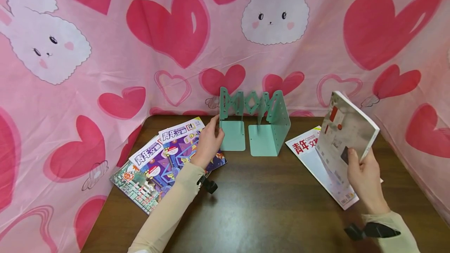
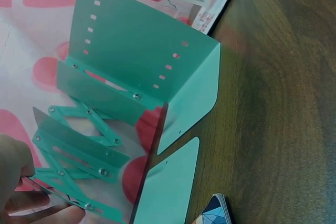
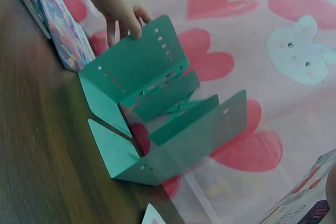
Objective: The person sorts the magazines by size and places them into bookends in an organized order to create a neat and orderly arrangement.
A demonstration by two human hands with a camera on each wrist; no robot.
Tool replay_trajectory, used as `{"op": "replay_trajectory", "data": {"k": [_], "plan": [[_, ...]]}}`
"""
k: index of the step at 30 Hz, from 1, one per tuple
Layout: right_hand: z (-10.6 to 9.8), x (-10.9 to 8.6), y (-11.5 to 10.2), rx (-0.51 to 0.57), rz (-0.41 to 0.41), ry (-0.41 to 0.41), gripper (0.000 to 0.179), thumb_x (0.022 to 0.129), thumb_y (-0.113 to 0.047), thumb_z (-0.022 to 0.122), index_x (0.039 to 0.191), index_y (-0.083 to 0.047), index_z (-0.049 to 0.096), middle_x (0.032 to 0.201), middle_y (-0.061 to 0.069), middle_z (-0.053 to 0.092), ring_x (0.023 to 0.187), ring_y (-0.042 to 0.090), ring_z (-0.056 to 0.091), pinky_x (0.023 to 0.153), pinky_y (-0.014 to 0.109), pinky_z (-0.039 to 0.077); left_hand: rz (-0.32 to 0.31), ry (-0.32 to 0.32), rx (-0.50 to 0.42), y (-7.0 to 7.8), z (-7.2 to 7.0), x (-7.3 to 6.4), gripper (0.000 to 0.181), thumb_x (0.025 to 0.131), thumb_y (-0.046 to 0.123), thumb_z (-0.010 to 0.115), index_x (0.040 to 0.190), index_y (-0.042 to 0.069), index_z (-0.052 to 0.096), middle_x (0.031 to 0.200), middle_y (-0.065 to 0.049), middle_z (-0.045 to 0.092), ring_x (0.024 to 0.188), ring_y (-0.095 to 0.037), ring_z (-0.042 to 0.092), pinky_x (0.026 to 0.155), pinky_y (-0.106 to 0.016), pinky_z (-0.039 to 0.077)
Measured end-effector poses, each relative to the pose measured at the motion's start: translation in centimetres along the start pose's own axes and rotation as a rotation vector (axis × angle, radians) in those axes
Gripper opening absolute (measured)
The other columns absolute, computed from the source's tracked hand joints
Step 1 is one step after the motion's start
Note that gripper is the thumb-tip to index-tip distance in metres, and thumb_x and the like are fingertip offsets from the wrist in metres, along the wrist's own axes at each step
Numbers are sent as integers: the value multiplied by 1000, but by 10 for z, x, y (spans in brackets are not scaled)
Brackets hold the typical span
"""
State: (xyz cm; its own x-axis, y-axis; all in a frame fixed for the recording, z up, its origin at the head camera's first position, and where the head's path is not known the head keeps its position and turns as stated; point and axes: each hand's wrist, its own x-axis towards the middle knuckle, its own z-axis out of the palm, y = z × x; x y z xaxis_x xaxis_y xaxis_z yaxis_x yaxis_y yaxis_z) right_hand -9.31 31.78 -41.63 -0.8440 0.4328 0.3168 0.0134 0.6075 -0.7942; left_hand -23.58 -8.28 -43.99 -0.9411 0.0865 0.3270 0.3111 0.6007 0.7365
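Note:
A mint-green expandable bookend stands at the table's back, its end plates upright and its scissor links stretched between them. With thumb and fingers my left hand pinches the edge of the left end plate; the right wrist view shows this hand at the plate's top corner. My right hand grips a magazine with a grey-beige cover, raised and tilted, thumb on the cover. Under it, partly hidden, another magazine with red title characters lies on the table.
Several overlapping magazines, purple and green, lie fanned left of the bookend, close by my left forearm. The dark wooden table meets a pink heart-and-rabbit cloth at the back and both sides.

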Motion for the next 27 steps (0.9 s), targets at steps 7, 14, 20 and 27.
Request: {"op": "replay_trajectory", "data": {"k": [7, 14, 20, 27], "plan": [[0, -13, -18, 36, -43, 28, 38, 108, -18, 52, 142, -3, 56, 131, 22, 67, 111, -13, 52, 91, 6, 38, -12, -14, -17, -1, 0, -1, 51, 102, 12, 57, 152, 10, 50, 125, -14, 68, 106, -28, 67, 95, -46, 55], [1, -22, -28, 48, -52, 19, 35, 107, -15, 53, 139, -1, 58, 127, 22, 67, 103, -17, 53, 84, 5, 40, 2, 0, -19, -2, 1, -1, 51, 100, 9, 58, 151, 6, 51, 126, -16, 69, 105, -30, 68, 94, -48, 55], [0, -29, -33, 56, -40, 31, 36, 107, -18, 54, 139, -2, 58, 125, -6, 68, 109, -13, 54, 89, 6, 40, -6, -22, -32, -2, 1, 0, 51, 102, 11, 57, 152, 5, 49, 126, -16, 68, 107, -30, 67, 97, -47, 54], [-1, -37, -38, 105, -73, 20, 35, 107, -13, 55, 137, 3, 59, 114, -33, 60, 107, -15, 54, 88, 5, 40, 11, -2, -26, -3, 1, 0, 51, 100, 9, 58, 151, 6, 50, 124, -16, 69, 105, -30, 68, 95, -47, 55]]}}
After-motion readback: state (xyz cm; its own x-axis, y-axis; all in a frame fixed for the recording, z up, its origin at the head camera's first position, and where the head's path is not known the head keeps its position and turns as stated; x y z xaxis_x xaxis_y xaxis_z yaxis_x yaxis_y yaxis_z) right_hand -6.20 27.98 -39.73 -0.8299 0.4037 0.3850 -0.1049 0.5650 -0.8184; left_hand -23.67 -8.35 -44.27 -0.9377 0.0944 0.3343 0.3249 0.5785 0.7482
